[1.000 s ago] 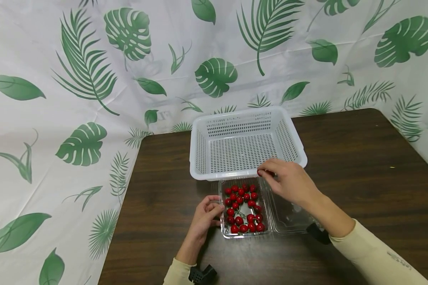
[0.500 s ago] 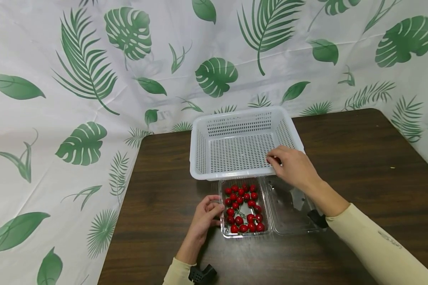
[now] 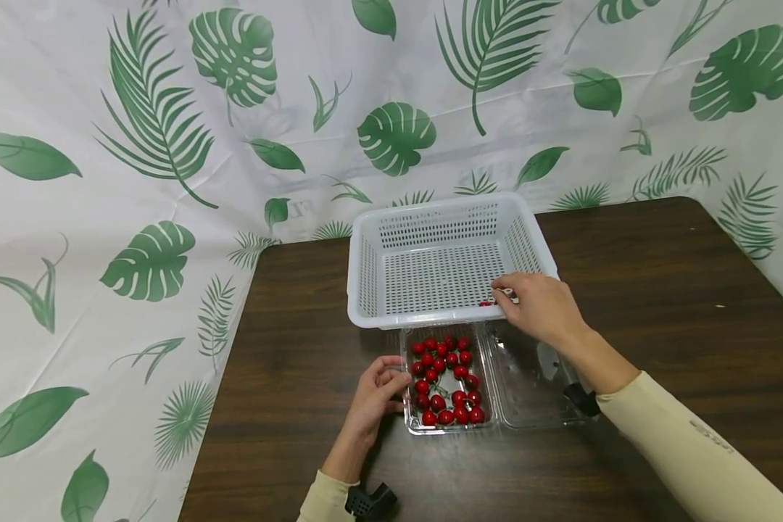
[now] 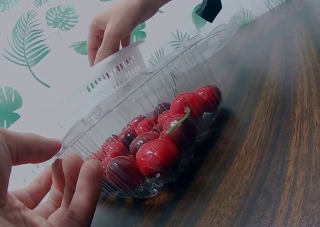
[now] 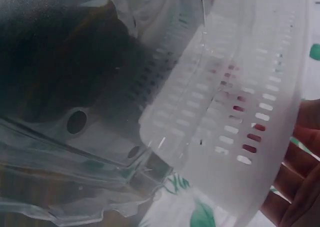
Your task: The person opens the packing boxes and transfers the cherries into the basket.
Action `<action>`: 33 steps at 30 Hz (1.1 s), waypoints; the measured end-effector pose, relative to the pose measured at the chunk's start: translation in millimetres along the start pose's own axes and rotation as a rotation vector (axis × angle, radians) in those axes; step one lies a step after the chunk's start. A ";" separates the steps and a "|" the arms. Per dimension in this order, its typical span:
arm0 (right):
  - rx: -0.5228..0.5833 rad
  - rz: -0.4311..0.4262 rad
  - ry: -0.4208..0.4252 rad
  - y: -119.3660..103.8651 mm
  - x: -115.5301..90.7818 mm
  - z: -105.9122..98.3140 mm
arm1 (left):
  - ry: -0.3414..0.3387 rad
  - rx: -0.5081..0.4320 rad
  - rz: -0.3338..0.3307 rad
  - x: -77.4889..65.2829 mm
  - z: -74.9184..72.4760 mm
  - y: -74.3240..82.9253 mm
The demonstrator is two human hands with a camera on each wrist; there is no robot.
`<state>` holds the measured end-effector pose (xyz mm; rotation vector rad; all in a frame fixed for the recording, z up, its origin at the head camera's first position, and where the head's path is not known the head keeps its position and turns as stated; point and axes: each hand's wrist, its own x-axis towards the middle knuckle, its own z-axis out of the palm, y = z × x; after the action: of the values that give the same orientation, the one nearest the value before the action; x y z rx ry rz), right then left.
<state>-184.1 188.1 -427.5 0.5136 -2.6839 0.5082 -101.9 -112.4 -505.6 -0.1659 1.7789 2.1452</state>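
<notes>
Many red cherries (image 3: 439,365) lie in a clear plastic clamshell box (image 3: 449,429). At its left edge, my left hand (image 3: 370,395) grips the rim, with a fingertip on the corner and other fingers curled against the side wall (image 4: 85,122). My right hand (image 3: 538,304) is inside the front right corner of a white perforated basket (image 3: 391,320), fingers bent downward. Just below and left of its fingertips, a bit of red cherry (image 3: 487,304) shows on the basket floor. Red also shows through the basket's slots in the right wrist view. The right fingertips are partly hidden by the basket wall.
The box's clear hinged lid (image 3: 531,391) lies flat to the right, under the right forearm. The basket stands directly behind the box. A leaf-printed white sheet (image 3: 391,87) hangs behind and left of the dark wooden table (image 3: 300,341).
My right hand has moved from the basket's front rim into its front right corner. The cherry in its fingers has been let go, and red now shows on the basket floor. My left hand stays put.
</notes>
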 end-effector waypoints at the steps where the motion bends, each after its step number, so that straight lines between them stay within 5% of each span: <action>1: -0.007 0.003 0.009 -1.0 -0.7 -0.9 | -0.002 0.001 0.000 -0.1 0.0 0.0; 5: -0.008 -0.031 0.065 -9.9 -3.4 -4.6 | 0.000 0.008 -0.001 -0.6 -0.4 0.2; 12: 0.039 -0.220 0.116 -42.8 -11.7 -12.4 | 0.008 0.016 -0.009 -1.7 -0.4 1.5; 16: 0.056 -0.357 0.004 -60.8 -20.1 -15.0 | 0.009 0.015 -0.009 -2.0 0.0 2.2; 23: 0.018 -0.539 -0.366 -86.8 -39.7 -3.0 | 0.011 0.017 -0.014 -1.7 0.6 2.5; 33: -0.128 -0.566 -0.433 -101.5 -51.0 43.8 | 0.008 0.011 -0.009 -1.2 1.0 1.5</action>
<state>-110.2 96.4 -458.5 1.4189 -2.7388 0.0625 -101.2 -111.8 -503.6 -0.1797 1.7902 2.1309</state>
